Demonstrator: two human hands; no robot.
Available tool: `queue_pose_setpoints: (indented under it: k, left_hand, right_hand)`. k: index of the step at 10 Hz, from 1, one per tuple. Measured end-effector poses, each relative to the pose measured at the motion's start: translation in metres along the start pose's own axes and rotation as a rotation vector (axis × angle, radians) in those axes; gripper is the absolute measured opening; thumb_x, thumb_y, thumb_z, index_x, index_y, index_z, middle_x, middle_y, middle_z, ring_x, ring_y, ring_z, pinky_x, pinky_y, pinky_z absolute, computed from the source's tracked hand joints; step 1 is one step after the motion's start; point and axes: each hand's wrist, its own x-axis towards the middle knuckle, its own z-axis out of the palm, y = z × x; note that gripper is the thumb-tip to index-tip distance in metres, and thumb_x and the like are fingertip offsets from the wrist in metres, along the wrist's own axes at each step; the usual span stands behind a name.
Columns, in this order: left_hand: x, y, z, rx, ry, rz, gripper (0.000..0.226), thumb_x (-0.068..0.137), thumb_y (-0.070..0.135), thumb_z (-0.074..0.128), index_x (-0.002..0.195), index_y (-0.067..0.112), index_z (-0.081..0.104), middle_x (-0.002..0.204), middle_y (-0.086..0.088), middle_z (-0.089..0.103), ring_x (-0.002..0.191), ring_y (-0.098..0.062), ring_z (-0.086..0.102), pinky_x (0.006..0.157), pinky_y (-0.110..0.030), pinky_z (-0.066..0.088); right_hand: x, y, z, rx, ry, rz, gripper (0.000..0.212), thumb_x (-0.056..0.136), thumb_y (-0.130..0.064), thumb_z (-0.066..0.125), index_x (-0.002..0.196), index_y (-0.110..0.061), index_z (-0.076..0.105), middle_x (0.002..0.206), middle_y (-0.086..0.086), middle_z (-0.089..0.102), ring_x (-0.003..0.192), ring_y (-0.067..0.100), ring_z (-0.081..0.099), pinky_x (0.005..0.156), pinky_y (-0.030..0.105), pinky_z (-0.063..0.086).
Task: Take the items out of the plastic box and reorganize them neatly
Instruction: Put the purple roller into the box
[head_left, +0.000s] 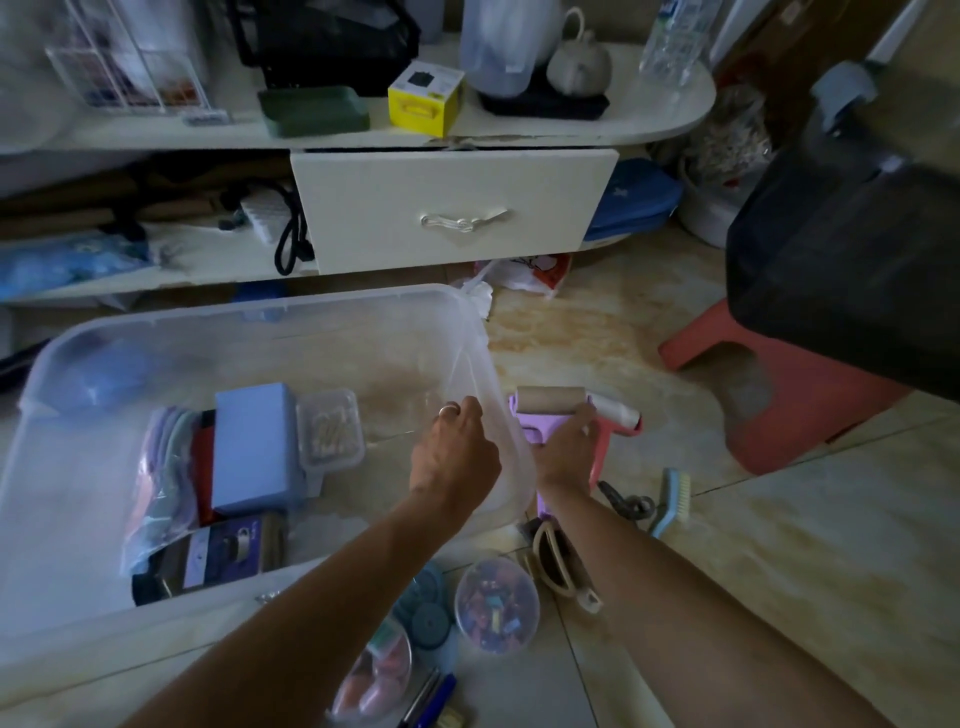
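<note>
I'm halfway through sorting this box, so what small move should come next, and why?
Probably let the right hand set the purple lint roller down beside the pink one on the floor, then reach back in: the plastic box still holds the blue box and other items.

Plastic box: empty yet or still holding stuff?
Not empty. The plastic box still holds a blue box, a small clear container and bagged items.

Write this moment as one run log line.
left hand: on plastic box rim | right hand: holds purple lint roller outside box | blue box: inside
</note>
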Motion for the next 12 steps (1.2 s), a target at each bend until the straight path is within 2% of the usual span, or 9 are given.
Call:
queue_pose_setpoints:
  k: [1, 3, 5, 6, 7, 8, 9, 11, 12]
  left_hand:
    - [0.0, -0.001, 0.0, -0.003, -0.009, -0.003, 0.038, 0.085, 0.008, 0.048, 0.122, 0.014, 0.051, 0.116, -0.007, 0.057, 0.095, -0.023, 0.059, 0.075, -0.034, 0.052]
    - [0.0, -0.008, -0.001, 0.023, -0.022, -0.006, 0.036, 0.086, 0.01, 0.049, 0.121, 0.013, 0.052, 0.115, -0.007, 0.058, 0.093, -0.023, 0.06, 0.072, -0.032, 0.05]
    - [0.003, -0.022, -0.004, 0.031, -0.077, -0.006, 0.034, 0.083, 0.011, 0.049, 0.117, 0.013, 0.056, 0.111, -0.008, 0.06, 0.09, -0.025, 0.062, 0.077, -0.04, 0.056]
    - [0.004, -0.028, -0.006, 0.022, -0.108, -0.013, 0.034, 0.083, 0.011, 0.049, 0.115, 0.014, 0.058, 0.109, -0.01, 0.062, 0.091, -0.027, 0.062, 0.079, -0.041, 0.056]
    - [0.004, -0.028, -0.01, -0.022, -0.117, -0.025, 0.034, 0.083, 0.013, 0.049, 0.115, 0.015, 0.06, 0.11, -0.009, 0.063, 0.093, -0.028, 0.063, 0.081, -0.039, 0.055]
    - [0.006, -0.03, -0.014, -0.083, -0.115, -0.03, 0.034, 0.082, 0.012, 0.048, 0.113, 0.015, 0.062, 0.11, -0.009, 0.064, 0.094, -0.027, 0.063, 0.082, -0.037, 0.055]
    - [0.005, -0.033, -0.023, -0.086, -0.094, -0.054, 0.033, 0.083, 0.009, 0.049, 0.112, 0.013, 0.063, 0.112, -0.01, 0.065, 0.099, -0.028, 0.062, 0.082, -0.032, 0.05]
    - [0.006, -0.06, -0.048, -0.039, -0.129, -0.191, 0.035, 0.081, 0.011, 0.048, 0.115, 0.007, 0.059, 0.12, -0.016, 0.061, 0.11, -0.035, 0.059, 0.092, -0.038, 0.049]
    - [0.007, -0.082, -0.066, -0.022, -0.11, -0.279, 0.035, 0.083, 0.011, 0.05, 0.116, 0.004, 0.056, 0.122, -0.02, 0.06, 0.115, -0.038, 0.057, 0.093, -0.038, 0.047]
  right_hand:
    - [0.004, 0.0, 0.003, -0.029, -0.02, 0.051, 0.076, 0.094, -0.015, 0.063, 0.152, 0.002, 0.018, 0.131, 0.02, 0.055, 0.113, 0.034, 0.06, 0.094, 0.038, 0.052]
    - [-0.003, 0.011, 0.01, 0.002, -0.028, 0.014, 0.05, 0.103, -0.019, 0.027, 0.149, -0.001, 0.024, 0.143, 0.03, 0.039, 0.128, 0.046, 0.042, 0.106, 0.052, 0.034]
    - [0.001, 0.006, 0.007, -0.073, -0.051, 0.048, 0.051, 0.104, -0.021, 0.038, 0.149, 0.0, 0.028, 0.131, 0.022, 0.053, 0.119, 0.04, 0.055, 0.1, 0.045, 0.047]
    - [0.007, 0.011, 0.011, -0.154, -0.039, 0.019, 0.056, 0.093, -0.028, 0.058, 0.14, -0.006, 0.037, 0.124, 0.014, 0.059, 0.106, 0.031, 0.062, 0.088, 0.041, 0.054]
    - [0.019, 0.018, 0.005, -0.196, -0.004, -0.032, 0.057, 0.084, -0.03, 0.064, 0.131, -0.009, 0.04, 0.12, 0.014, 0.062, 0.104, 0.035, 0.065, 0.083, 0.046, 0.057]
    - [0.008, -0.022, -0.038, -0.244, 0.029, -0.086, 0.042, 0.091, -0.015, 0.062, 0.126, -0.008, 0.039, 0.11, 0.02, 0.065, 0.102, 0.041, 0.064, 0.077, 0.041, 0.05]
    - [0.004, -0.059, -0.071, -0.252, 0.121, -0.191, 0.053, 0.091, -0.012, 0.067, 0.134, -0.009, 0.038, 0.111, 0.022, 0.065, 0.102, 0.042, 0.064, 0.08, 0.042, 0.049]
    - [-0.043, -0.134, -0.062, -0.211, 0.238, -0.554, 0.05, 0.093, -0.013, 0.064, 0.136, -0.008, 0.04, 0.1, 0.016, 0.069, 0.086, 0.036, 0.068, 0.064, 0.032, 0.041]
    - [-0.081, -0.156, -0.03, -0.122, 0.159, -0.673, 0.046, 0.091, -0.014, 0.067, 0.13, -0.008, 0.043, 0.101, 0.012, 0.07, 0.084, 0.032, 0.07, 0.065, 0.036, 0.051]
